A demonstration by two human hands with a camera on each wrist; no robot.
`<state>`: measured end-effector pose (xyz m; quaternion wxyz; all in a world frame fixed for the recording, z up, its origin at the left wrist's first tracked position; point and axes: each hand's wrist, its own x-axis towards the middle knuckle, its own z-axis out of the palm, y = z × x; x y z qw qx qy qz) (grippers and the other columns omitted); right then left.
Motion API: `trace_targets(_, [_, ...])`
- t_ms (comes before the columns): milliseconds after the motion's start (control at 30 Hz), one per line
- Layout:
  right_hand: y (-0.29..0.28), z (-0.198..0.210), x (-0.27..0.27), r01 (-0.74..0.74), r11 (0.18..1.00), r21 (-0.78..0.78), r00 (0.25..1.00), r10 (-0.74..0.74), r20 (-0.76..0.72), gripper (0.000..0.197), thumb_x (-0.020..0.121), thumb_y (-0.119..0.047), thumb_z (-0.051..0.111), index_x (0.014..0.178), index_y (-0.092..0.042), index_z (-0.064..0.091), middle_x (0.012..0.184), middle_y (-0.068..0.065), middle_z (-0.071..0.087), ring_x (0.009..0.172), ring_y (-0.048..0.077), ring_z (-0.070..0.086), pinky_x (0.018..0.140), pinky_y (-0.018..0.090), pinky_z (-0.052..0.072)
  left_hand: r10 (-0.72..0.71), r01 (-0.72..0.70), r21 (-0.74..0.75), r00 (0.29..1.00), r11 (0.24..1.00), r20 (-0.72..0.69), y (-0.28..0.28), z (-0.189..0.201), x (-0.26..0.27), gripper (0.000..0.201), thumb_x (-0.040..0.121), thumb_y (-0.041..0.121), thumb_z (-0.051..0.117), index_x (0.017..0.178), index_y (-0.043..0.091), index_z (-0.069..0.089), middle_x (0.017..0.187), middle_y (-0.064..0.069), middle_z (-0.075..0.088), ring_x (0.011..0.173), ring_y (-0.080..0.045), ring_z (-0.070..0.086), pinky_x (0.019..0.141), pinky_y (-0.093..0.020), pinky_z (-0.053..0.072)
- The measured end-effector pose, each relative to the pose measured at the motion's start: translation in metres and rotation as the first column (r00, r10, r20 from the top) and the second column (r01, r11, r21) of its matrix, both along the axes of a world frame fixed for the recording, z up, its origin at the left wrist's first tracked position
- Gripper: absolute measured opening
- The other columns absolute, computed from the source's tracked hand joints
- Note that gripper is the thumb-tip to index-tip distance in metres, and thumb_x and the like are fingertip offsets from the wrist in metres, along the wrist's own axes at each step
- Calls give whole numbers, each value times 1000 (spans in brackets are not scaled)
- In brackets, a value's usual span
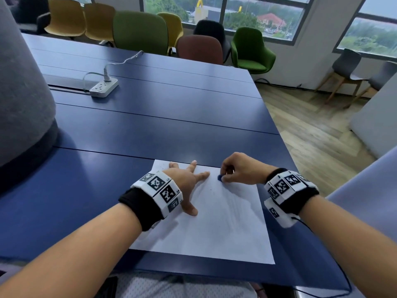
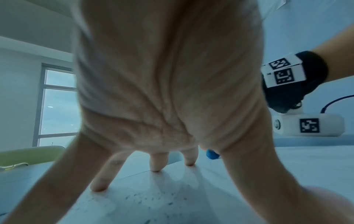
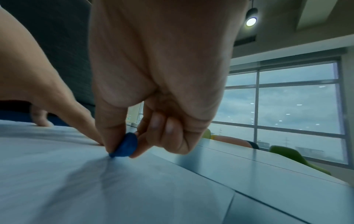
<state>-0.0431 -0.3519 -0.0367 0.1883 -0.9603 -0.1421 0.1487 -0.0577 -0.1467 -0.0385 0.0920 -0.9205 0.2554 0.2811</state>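
A white sheet of paper lies on the blue table in front of me. My left hand lies spread on the sheet's far left part, fingers straight, fingertips pressing the paper. My right hand pinches a small blue eraser between thumb and forefinger, its lower edge touching the paper near the far edge. In the right wrist view the blue eraser sits against the sheet, the other fingers curled in. Dark specks lie on the paper under my left palm.
A white power strip with a plugged cable sits at the table's far left. A grey padded column stands at the left edge. Several chairs, among them a green one, line the far side under windows. Wooden floor lies to the right.
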Motion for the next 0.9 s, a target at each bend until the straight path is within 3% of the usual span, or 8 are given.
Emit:
trace_targets(200, [10, 6, -42, -252, 966, -60, 917, 218, -334, 11, 76, -20, 75, 86, -17, 74, 71, -11, 65, 57, -1, 52, 58, 12, 42, 16, -16, 9, 1000, 1000, -10, -1, 0, 1, 119, 71, 60, 78, 153, 46, -7, 164, 5, -15, 143, -55, 6, 106, -61, 36])
trace_targets(367, [11, 3, -23, -90, 996, -9, 994, 89, -65, 8, 77, -25, 77, 78, -18, 72, 67, -8, 63, 54, 3, 51, 56, 16, 41, 10, -10, 10, 1000, 1000, -4, 0, 0, 1, 120, 71, 60, 78, 153, 46, -8, 164, 5, -14, 143, -54, 7, 108, -59, 35])
trace_targets(533, [16, 7, -40, -217, 974, -71, 942, 189, -277, 10, 76, -26, 78, 83, -20, 73, 67, -11, 62, 55, 2, 50, 58, 21, 43, 12, -12, 20, 1000, 1000, -2, 0, 0, 1, 120, 71, 61, 78, 153, 47, -9, 164, 5, -16, 143, -54, 7, 107, -60, 35])
trace_targets(600, [14, 8, -35, -154, 986, -64, 970, 139, -199, 12, 76, -28, 78, 81, -19, 74, 67, -10, 63, 53, 1, 51, 56, 18, 43, 12, -12, 22, 1000, 1000, -3, -1, -1, 2, 120, 71, 62, 77, 152, 47, -10, 164, 5, -16, 144, -53, 8, 107, -60, 35])
trace_targets(700, [14, 7, -36, -106, 993, -52, 989, 100, -105, 10, 77, -24, 76, 81, -16, 72, 67, -8, 62, 53, 4, 50, 58, 22, 44, 6, -6, 15, 1000, 1000, -6, -1, -2, 3, 121, 70, 61, 78, 153, 47, -9, 164, 5, -16, 143, -54, 7, 107, -61, 35])
trace_targets(833, [19, 10, -67, -304, 952, -44, 886, 265, -380, 9, 77, -20, 75, 85, -15, 73, 73, -6, 66, 57, 2, 50, 55, 13, 41, 4, -4, 2, 1000, 1000, -1, -1, -2, 3, 120, 70, 60, 79, 153, 46, -7, 164, 4, -15, 143, -55, 7, 106, -59, 36])
trace_targets(900, [14, 9, -63, -276, 960, -42, 905, 244, -349, 10, 78, -23, 76, 85, -16, 73, 76, -4, 69, 59, 3, 52, 57, 15, 42, 2, -2, 3, 1000, 1000, 1, 0, -2, 3, 120, 70, 61, 78, 153, 46, -7, 164, 4, -15, 143, -55, 8, 106, -59, 37])
